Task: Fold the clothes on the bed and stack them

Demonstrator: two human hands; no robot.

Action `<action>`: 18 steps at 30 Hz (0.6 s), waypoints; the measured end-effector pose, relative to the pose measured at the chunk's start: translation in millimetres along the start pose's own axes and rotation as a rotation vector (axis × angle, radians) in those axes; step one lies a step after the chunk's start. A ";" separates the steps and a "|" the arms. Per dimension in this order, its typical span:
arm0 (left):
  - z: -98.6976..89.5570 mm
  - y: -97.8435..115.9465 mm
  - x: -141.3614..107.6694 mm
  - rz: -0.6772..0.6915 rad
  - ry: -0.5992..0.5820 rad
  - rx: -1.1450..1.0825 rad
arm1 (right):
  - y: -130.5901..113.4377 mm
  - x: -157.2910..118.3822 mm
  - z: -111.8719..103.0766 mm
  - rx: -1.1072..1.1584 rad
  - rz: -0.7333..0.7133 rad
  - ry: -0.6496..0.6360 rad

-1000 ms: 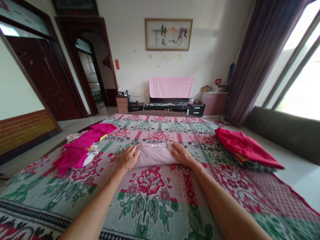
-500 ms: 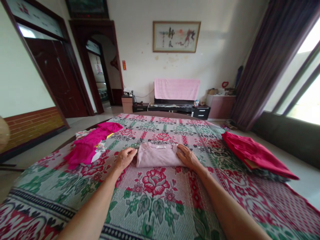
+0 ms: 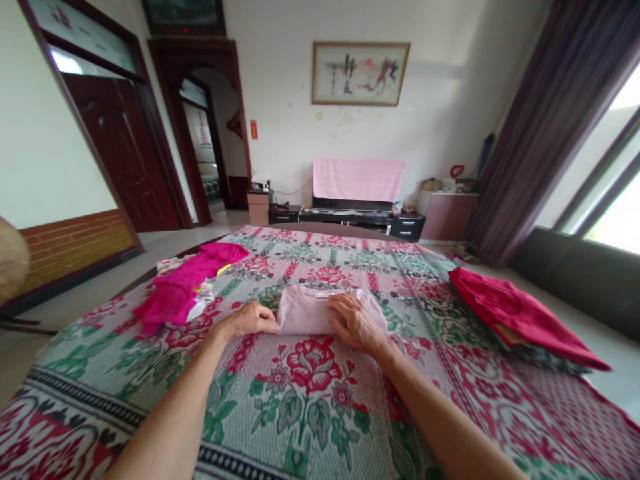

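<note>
A pale pink garment [image 3: 305, 316], folded into a narrow rectangle with its neckline at the far side, lies on the flowered cloth [image 3: 320, 427]. My left hand [image 3: 249, 319] is at the garment's near left corner, thumb and fingers pressed together; whether fabric is between them is hard to see. My right hand [image 3: 354, 321] rests palm down on top of the garment, right of its middle, with fingers stretched out and hiding part of the neckline.
Bright pink and patterned clothes [image 3: 175, 290] lie in a loose heap at the left. A folded stack with a red garment [image 3: 520, 313] on top sits at the right. Beyond the table stands a low black cabinet [image 3: 407, 228].
My right hand has moved left from the garment's right end onto its top. My left hand has come nearer to me, down to the near left corner. The view has shifted slightly.
</note>
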State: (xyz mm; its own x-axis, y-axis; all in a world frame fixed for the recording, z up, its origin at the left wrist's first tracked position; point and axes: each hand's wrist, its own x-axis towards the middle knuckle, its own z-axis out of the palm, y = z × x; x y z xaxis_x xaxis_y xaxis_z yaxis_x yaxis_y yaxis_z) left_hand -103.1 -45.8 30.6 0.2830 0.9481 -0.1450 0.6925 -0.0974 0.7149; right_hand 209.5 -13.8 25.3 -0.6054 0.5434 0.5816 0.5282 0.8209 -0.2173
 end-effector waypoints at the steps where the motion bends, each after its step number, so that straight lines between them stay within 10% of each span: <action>1: -0.8 -0.3 0.0 0.006 -0.018 -0.006 | -2.0 -0.3 2.5 0.006 0.003 -0.017; 18: 2.8 12.0 -1.3 -0.050 -0.009 0.096 | -0.6 -3.5 8.2 0.019 0.043 -0.047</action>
State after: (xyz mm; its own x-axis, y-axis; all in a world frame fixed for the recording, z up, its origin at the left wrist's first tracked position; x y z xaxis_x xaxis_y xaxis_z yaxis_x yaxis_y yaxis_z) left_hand -93.3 -49.0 37.4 0.2521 0.9497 -0.1856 0.7663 -0.0789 0.6376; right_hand 206.4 -14.7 16.9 -0.6100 0.5855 0.5339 0.5428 0.7996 -0.2567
